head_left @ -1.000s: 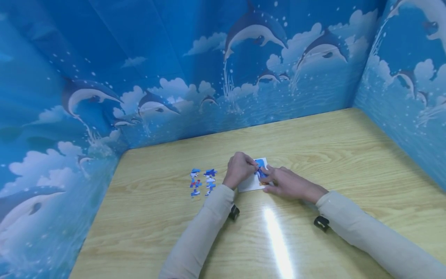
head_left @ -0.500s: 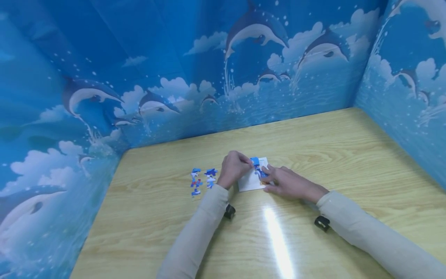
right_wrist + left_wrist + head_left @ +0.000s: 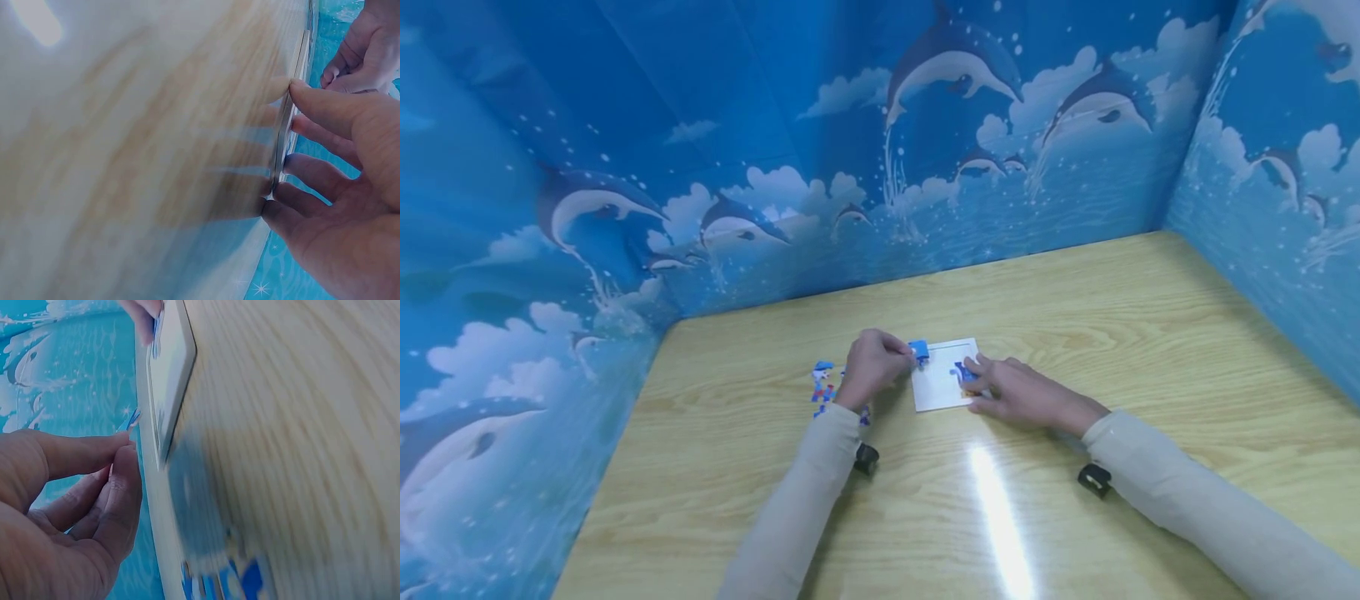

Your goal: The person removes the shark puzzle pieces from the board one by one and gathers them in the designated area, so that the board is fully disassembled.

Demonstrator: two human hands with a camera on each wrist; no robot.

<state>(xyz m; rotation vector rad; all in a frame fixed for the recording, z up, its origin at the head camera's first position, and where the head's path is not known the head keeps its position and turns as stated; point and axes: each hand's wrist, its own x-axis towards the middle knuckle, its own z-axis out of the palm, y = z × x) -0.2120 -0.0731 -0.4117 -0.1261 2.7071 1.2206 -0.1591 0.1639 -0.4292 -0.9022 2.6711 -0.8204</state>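
Between the thumb and index finger of my left hand [image 3: 874, 367] is a small blue jigsaw puzzle piece [image 3: 920, 350], pinched over the left edge of a white puzzle board [image 3: 934, 385]. The left wrist view shows this piece [image 3: 133, 419] almost edge-on at the fingertips. My right hand [image 3: 1018, 392] holds the board at its right side, thumb and fingers spread along the edge. Blue and orange puzzle pieces [image 3: 964, 372] lie on the board by the right fingers, partly covered by them. In the right wrist view the right fingertips [image 3: 289, 164] meet the board's rim.
Several loose puzzle pieces [image 3: 822, 375] lie left of the board, some hidden behind the left hand and forearm. The wood-grain table [image 3: 1075, 317] reaches back to a blue dolphin-print backdrop [image 3: 820, 208]. A bright light reflection crosses the table in front.
My left hand has moved left with the blue puzzle piece, from the board's middle to its left edge, baring more white board. The right hand has stayed in place.
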